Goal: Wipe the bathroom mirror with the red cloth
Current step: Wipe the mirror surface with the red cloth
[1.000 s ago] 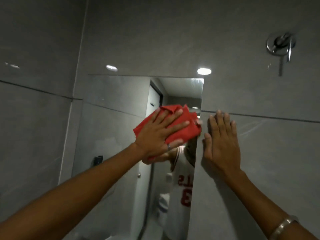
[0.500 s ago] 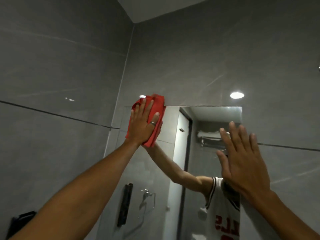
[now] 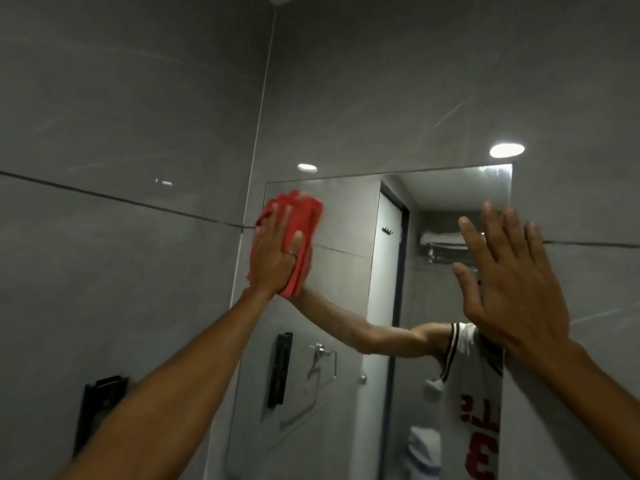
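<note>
A tall frameless mirror (image 3: 346,223) hangs on the grey tiled wall. My left hand (image 3: 275,252) lies flat on a crumpled red cloth (image 3: 304,216) and presses it against the mirror's upper left corner. My right hand (image 3: 509,282) is spread open with its fingers apart at the mirror's right edge, partly over the glass and partly over the wall. Whether its palm touches the surface I cannot tell. The glass reflects my arm, a white jersey, a door and a towel rack.
A grey tiled side wall meets the mirror wall at a corner on the left. A black fixture (image 3: 100,407) is mounted low on the side wall. Ceiling lights reflect off the tiles above the mirror.
My left hand slid the red cloth from the mirror's right side to its upper left corner, then slightly down. My view turned left and up. The right hand stays at the right edge.
</note>
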Motion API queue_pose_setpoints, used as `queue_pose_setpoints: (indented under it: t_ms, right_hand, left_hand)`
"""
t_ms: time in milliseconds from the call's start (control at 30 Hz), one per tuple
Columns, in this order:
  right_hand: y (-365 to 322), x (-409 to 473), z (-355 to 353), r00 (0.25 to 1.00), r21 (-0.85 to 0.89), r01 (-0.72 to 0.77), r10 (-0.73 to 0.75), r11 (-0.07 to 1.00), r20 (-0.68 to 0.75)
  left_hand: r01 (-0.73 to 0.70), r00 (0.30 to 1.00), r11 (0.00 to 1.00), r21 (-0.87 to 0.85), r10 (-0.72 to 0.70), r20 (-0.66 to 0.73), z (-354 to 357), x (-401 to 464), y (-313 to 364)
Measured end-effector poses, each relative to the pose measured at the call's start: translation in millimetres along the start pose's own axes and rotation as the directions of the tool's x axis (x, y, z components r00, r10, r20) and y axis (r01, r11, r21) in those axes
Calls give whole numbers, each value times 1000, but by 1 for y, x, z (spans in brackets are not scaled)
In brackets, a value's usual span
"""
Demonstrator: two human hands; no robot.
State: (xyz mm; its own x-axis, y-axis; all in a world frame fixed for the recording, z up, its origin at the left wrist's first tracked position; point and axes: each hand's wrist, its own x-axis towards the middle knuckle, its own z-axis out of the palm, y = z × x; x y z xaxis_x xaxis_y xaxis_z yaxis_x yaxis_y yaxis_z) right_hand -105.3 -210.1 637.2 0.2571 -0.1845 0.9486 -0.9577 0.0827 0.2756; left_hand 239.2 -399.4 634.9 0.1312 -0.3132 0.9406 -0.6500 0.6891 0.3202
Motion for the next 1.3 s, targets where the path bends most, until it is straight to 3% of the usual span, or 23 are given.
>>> queue_pose_setpoints:
  t_ms: [33,67,100,167,200,233,267,300,333,367,400,467,500,533,600,633,700,833,967,1167,1300]
  right_hand:
    - [-2,-1,1,1000,8,-8,8,1000,-1]
    - [-2,1,1,1000,9,-15,15,1000,-5]
    - [-4,-3,2,1000,10,-27,27,1000,-1]
    - [-5,-11,2,999,15,-36,36,999,-7]
    - [-8,-22,4,1000,18,-29,29,999,3]
    - [-12,-33,7,1000,7,-14,14,1000,6]
    - [-16,-50,10,1000,-13,2,-2,1000,16]
    - [-20,-66,13,1000,-26,22,-21,999,22]
    - [-22,-81,15,998,-37,50,-49,998,34]
    - [-24,-95,17,996,-51,77,-74,996,54]
    - [-24,-107,20,993,-67,102,-97,992,71]
    - [-26,-130,22,986,-73,141,-134,987,100]
    - [-29,-139,22,984,-74,154,-146,985,107]
    - [-31,-149,24,980,-86,167,-156,982,123]
    - [-36,-168,25,974,-87,187,-173,979,147]
    - [-38,-174,24,972,-81,194,-180,978,151]
    - [-39,-182,26,972,-79,196,-183,977,148]
    - [-42,-184,31,980,-45,176,-171,983,102]
    - [-43,-185,25,982,3,161,-161,987,100]
    - [-31,-184,-2,983,381,137,-172,914,59]
    - [2,-203,-27,994,431,11,-58,902,96]
  left_hand:
    - [215,975,975,-59,-218,-46,1,-9,-2]
    - [319,944,945,-79,-324,-62,5,-17,2]
    - [278,959,960,-42,-279,-40,8,-36,2]
    - [-29,998,999,18,28,50,18,-78,-13]
    - [-114,991,993,24,112,78,18,-99,-25]
    - [-58,997,998,3,58,54,17,-114,-35]
    - [124,992,991,-57,-124,6,20,-129,-42]
    - [307,950,946,-106,-311,-24,21,-140,-47]
    - [396,915,910,-119,-402,-27,21,-150,-46]
    - [352,935,933,-77,-354,-9,20,-162,-45]
    - [218,975,976,-25,-217,42,18,-176,-49]
    - [-19,990,999,40,13,143,16,-204,-62]
    - [-9,992,999,33,4,129,15,-215,-67]
    - [105,990,994,-11,-103,91,16,-225,-73]
    - [431,902,895,-117,-431,22,20,-243,-78]
    - [522,851,843,-127,-526,9,20,-254,-79]
    - [576,815,811,-105,-579,-6,25,-284,-85]
    - [517,855,854,-58,-519,-7,49,-362,-61]
    - [362,932,932,-16,-361,39,85,-425,15]
    - [165,975,986,16,-165,149,125,-449,166]
    - [-30,975,999,10,27,221,124,-446,190]
